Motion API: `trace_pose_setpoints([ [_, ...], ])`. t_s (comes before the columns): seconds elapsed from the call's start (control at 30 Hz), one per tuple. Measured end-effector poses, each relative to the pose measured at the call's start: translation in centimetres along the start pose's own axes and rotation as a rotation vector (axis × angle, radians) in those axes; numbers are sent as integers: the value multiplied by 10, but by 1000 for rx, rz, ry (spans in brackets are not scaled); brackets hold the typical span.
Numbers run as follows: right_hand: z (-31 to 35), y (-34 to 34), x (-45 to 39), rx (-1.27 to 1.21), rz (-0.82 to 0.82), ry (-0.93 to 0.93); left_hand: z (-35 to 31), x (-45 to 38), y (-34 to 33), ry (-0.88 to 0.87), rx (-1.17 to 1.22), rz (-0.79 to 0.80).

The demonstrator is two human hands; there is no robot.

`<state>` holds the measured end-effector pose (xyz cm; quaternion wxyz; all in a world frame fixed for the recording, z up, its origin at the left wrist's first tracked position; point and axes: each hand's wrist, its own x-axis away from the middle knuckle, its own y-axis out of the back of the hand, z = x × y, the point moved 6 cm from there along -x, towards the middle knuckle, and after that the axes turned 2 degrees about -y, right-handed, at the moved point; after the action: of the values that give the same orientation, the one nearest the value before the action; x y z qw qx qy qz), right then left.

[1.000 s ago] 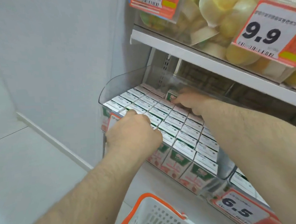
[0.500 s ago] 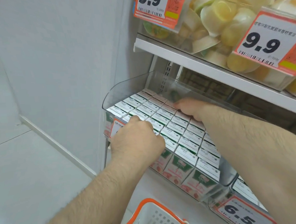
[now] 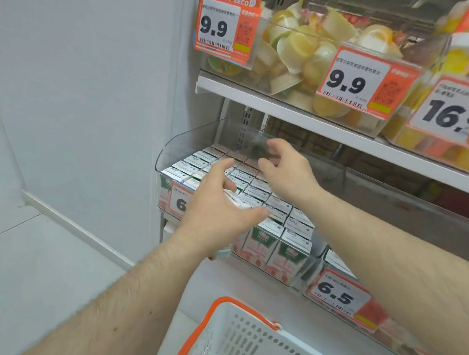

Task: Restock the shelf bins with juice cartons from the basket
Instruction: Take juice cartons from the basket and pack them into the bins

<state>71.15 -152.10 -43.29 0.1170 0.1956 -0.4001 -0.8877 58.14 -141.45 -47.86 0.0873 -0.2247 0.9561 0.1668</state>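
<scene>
A clear plastic shelf bin (image 3: pixel 171 148) on the lower shelf is packed with rows of small juice cartons (image 3: pixel 276 246), white on top with green and red fronts. My left hand (image 3: pixel 216 206) hovers over the bin's front left, fingers spread and relaxed, holding nothing. My right hand (image 3: pixel 285 168) is raised over the middle of the cartons, fingers loosely curled and empty. The white basket with an orange rim (image 3: pixel 237 336) sits below, at the bottom of the view; what it holds is not visible.
A white shelf board (image 3: pixel 278 106) runs above the bin with clear bins of yellow fruit cups (image 3: pixel 302 47) and orange price tags. A second carton bin (image 3: pixel 337 261) with a 6.5 tag stands to the right. A white wall panel (image 3: pixel 86 104) is on the left.
Both hands lifted off the carton tops and pulled back toward me, fingers opening. The carton my right hand was pressing in at the back now sits level with the rows.
</scene>
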Motion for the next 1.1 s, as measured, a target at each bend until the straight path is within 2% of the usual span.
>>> trace_pose_setpoints([
  [0.1,15,26,62,-298,31,23,-12,12,-12,-86,36,71],
  [0.2,10,40,115,-337,220,-90,-30,31,-36,-164,97,187],
  [0.27,1,47,140,-226,284,-140,-41,44,-56,-240,136,268],
  [0.33,-15,59,155,-97,235,-157,-51,55,-72,-317,142,305],
  [0.47,-40,85,183,-211,142,-180,-69,74,-96,-385,150,337],
  [0.63,-70,120,219,-591,63,-274,-72,90,-128,-283,178,499],
  [0.8,-111,146,241,-914,25,-424,-62,105,-158,-145,280,747],
  [0.9,-134,156,248,-979,49,-489,-61,108,-175,-109,326,725],
  [1.0,-149,164,251,-818,51,-449,-58,104,-191,-126,272,637],
  [1.1,-154,175,253,-625,-85,-326,-64,102,-204,-266,110,542],
])
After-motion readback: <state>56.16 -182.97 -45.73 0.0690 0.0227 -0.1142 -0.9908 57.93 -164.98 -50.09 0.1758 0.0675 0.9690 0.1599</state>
